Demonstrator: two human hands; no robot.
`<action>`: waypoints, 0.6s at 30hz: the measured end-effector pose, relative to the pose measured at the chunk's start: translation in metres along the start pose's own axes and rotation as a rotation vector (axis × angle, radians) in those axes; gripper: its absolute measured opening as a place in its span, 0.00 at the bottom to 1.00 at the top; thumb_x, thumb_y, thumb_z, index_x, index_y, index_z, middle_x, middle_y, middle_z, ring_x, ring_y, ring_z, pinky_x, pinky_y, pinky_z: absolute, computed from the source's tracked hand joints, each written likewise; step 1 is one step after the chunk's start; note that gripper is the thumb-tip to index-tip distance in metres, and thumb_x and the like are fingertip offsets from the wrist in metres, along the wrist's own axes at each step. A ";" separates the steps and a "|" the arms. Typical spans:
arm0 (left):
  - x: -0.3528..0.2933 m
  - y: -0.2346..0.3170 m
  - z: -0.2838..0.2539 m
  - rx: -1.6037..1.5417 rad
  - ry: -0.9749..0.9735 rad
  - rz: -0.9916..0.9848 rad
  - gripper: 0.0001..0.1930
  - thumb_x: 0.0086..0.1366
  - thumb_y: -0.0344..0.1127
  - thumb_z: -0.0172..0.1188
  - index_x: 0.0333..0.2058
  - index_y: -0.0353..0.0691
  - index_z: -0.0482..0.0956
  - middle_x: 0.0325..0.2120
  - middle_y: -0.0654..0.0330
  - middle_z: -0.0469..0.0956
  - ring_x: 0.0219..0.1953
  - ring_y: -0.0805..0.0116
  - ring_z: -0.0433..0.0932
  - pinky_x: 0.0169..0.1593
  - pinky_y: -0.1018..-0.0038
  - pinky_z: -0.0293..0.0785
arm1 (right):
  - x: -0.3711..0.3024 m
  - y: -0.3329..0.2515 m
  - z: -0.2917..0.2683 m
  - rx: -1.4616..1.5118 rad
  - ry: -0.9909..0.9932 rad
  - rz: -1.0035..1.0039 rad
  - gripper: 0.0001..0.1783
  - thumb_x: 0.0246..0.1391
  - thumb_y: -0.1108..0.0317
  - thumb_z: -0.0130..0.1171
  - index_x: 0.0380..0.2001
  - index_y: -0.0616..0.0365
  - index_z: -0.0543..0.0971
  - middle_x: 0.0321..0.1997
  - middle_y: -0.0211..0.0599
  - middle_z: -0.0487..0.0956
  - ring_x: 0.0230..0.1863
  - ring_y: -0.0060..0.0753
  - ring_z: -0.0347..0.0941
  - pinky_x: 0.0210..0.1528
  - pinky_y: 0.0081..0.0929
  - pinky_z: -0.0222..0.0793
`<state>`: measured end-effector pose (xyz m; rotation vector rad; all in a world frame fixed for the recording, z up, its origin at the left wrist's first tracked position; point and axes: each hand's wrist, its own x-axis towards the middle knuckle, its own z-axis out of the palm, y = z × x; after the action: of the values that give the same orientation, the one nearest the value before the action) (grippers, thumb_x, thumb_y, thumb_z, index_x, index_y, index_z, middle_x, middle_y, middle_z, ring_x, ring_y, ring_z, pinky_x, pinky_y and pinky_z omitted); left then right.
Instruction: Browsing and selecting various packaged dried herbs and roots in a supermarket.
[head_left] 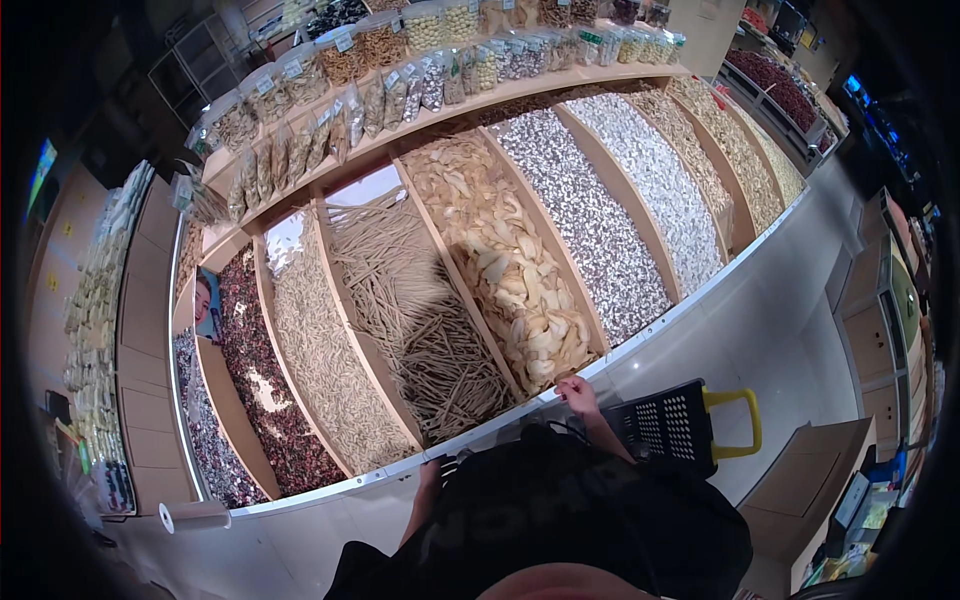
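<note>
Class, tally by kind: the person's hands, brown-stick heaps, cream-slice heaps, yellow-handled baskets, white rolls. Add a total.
Left hand and right hand: 2
Brown-stick heap: 1
Cream-slice heap: 1
Yellow-handled basket: 1
White roll: 1
Total: 6

Looks a dried-goods shop: open bulk bins, clear pkgs & tubs w/ labels, shopping basket.

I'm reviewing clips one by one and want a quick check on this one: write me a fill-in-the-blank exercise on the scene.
1. The hand nearer the black basket is the person's ____ one.
2. The basket's handle is coloured ____.
3. The brown sticks lie to the ____ of the pale slices.

Missing words: right; yellow; left.
</note>
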<state>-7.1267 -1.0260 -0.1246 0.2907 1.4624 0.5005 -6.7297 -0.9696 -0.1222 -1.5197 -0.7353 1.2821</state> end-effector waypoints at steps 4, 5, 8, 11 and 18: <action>0.006 -0.003 -0.003 -0.020 0.051 -0.040 0.19 0.65 0.39 0.50 0.54 0.41 0.66 0.45 0.52 0.76 0.43 0.57 0.76 0.46 0.63 0.72 | 0.005 -0.010 -0.005 -0.085 -0.011 -0.030 0.07 0.56 0.71 0.54 0.36 0.62 0.76 0.27 0.33 0.81 0.27 0.19 0.73 0.31 0.18 0.68; 0.006 -0.003 -0.003 -0.007 0.066 -0.043 0.20 0.65 0.39 0.51 0.54 0.41 0.66 0.44 0.52 0.77 0.43 0.58 0.76 0.45 0.63 0.71 | 0.005 -0.013 -0.002 -0.151 -0.013 -0.008 0.07 0.56 0.71 0.55 0.36 0.63 0.76 0.27 0.34 0.81 0.28 0.20 0.73 0.32 0.18 0.68; -0.005 0.005 0.005 0.031 0.114 -0.018 0.20 0.64 0.43 0.54 0.51 0.41 0.70 0.41 0.55 0.78 0.40 0.62 0.77 0.43 0.66 0.71 | 0.005 -0.022 0.000 -0.234 -0.003 0.030 0.08 0.55 0.71 0.55 0.36 0.63 0.76 0.27 0.34 0.81 0.28 0.20 0.73 0.32 0.19 0.68; -0.004 0.016 -0.010 0.519 -0.091 0.010 0.20 0.63 0.45 0.55 0.49 0.39 0.75 0.39 0.57 0.79 0.40 0.66 0.76 0.42 0.71 0.71 | 0.003 -0.021 0.003 -0.231 0.028 0.038 0.08 0.55 0.71 0.55 0.37 0.64 0.76 0.27 0.34 0.80 0.27 0.21 0.73 0.33 0.19 0.69; -0.097 0.150 0.021 0.938 -0.384 0.276 0.22 0.66 0.50 0.53 0.47 0.37 0.77 0.40 0.58 0.79 0.39 0.70 0.78 0.41 0.73 0.74 | 0.028 -0.061 -0.006 -0.258 -0.214 0.166 0.12 0.56 0.69 0.56 0.40 0.65 0.77 0.27 0.31 0.79 0.26 0.17 0.72 0.26 0.16 0.67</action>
<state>-7.1310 -0.9417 0.0345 1.2695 1.1929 -0.0699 -6.7078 -0.9257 -0.0755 -1.6940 -0.9582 1.5384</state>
